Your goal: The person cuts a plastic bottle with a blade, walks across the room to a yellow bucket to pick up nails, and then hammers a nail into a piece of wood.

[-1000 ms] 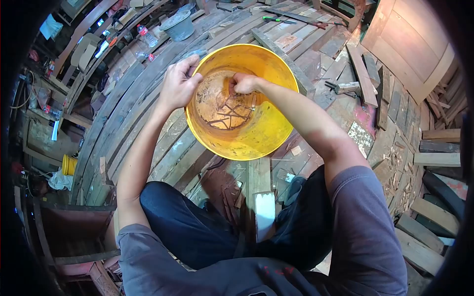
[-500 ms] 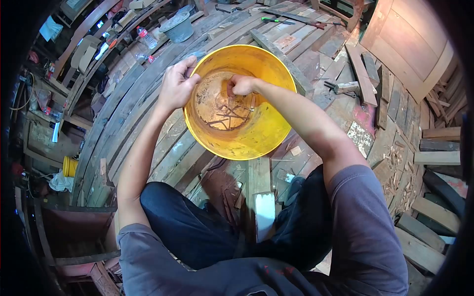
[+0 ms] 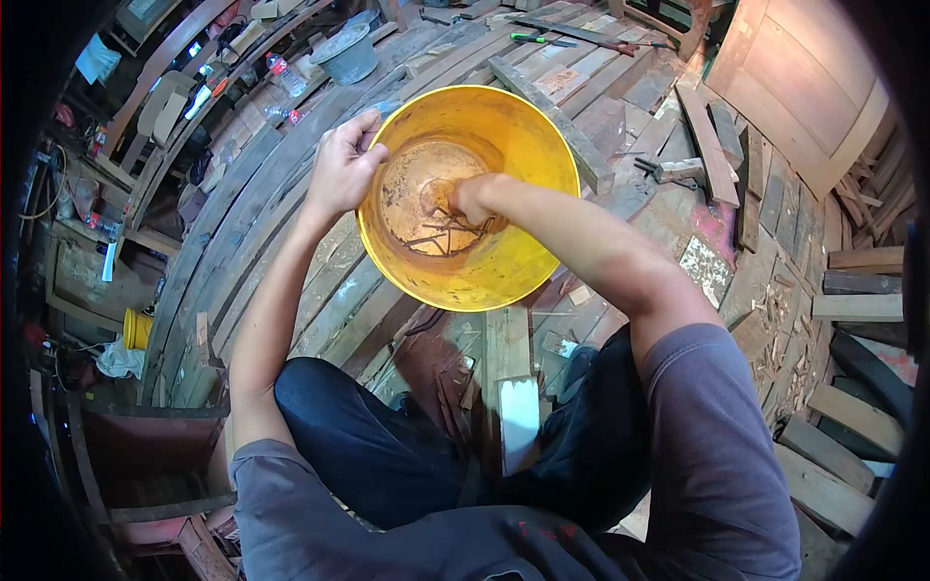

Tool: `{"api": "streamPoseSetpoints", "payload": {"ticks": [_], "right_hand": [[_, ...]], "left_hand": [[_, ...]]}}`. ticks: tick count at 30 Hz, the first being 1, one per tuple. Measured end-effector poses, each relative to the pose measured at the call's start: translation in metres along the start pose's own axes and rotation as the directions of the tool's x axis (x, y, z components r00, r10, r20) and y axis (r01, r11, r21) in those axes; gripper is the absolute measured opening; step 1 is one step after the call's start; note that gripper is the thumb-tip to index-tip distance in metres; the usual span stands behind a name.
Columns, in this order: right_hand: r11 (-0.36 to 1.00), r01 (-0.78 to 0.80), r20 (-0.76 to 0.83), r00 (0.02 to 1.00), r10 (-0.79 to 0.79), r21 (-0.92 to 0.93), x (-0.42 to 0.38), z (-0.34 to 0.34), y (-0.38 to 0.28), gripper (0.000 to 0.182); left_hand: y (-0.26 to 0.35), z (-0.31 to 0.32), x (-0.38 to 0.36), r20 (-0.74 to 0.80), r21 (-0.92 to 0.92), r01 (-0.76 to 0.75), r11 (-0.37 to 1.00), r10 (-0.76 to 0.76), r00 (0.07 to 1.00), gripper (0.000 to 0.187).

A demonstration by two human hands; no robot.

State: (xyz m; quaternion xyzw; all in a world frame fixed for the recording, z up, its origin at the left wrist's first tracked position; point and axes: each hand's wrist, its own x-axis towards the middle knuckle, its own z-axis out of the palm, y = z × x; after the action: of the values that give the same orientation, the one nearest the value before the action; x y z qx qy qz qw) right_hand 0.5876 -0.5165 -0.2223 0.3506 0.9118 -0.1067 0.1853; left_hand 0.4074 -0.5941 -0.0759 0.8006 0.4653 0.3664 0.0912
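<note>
A yellow bucket [image 3: 528, 218] is tilted so that its open mouth faces me. My left hand [image 3: 344, 167] grips its rim on the left side, thumb on the inside and fingers curled round the outer edge. Deep inside the bucket, my right hand [image 3: 472, 200] reaches down to the bottom, its fingers bent and mostly hidden behind the hand. Several rusty nails [image 3: 444, 237] lie scattered on the dirty bucket floor, right by those fingers. Whether the fingertips hold one of them I cannot make out.
Wooden planks [image 3: 232, 203] cover the floor around me. A grey bucket [image 3: 346, 55] stands at the back left. Beyond the yellow bucket lies a green-handled tool [image 3: 542, 41]. To the right are a hammer [image 3: 673, 171], loose boards [image 3: 707, 145] and a wooden panel [image 3: 794, 82].
My right hand has moved down and slightly right inside the bucket, closer to the nails. The bucket has shifted slightly, with my left hand still on its rim.
</note>
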Motion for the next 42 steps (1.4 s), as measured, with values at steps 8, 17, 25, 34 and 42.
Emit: {"api": "streamPoseSetpoints", "payload": {"ticks": [8,17,25,34,42], "right_hand": [[0.989,0.119,0.281,0.955,-0.092,-0.084,0.008,0.014,-0.027,0.039],[0.988,0.117,0.247,0.965,-0.089,-0.101,0.015,0.021,-0.039,0.040],[0.998,0.021,0.279,0.960,-0.035,0.056,-0.002,0.007,-0.040,0.039],[0.995,0.032,0.237,0.970,-0.052,0.090,0.004,0.015,-0.033,0.043],[0.994,-0.034,0.324,0.946,-0.001,0.101,-0.013,-0.001,-0.041,0.041]], "left_hand": [[0.004,0.000,0.000,-0.002,0.031,-0.029,0.999,0.029,1.000,0.026],[0.005,-0.001,-0.001,0.009,0.047,-0.051,0.998,0.050,0.999,0.024],[0.007,-0.002,-0.002,0.012,0.049,-0.041,0.998,0.040,0.999,0.024],[0.009,-0.002,-0.003,0.005,0.032,-0.051,0.998,0.051,0.999,0.023],[0.010,-0.002,-0.004,0.013,0.043,-0.063,0.997,0.063,0.998,0.023]]}}
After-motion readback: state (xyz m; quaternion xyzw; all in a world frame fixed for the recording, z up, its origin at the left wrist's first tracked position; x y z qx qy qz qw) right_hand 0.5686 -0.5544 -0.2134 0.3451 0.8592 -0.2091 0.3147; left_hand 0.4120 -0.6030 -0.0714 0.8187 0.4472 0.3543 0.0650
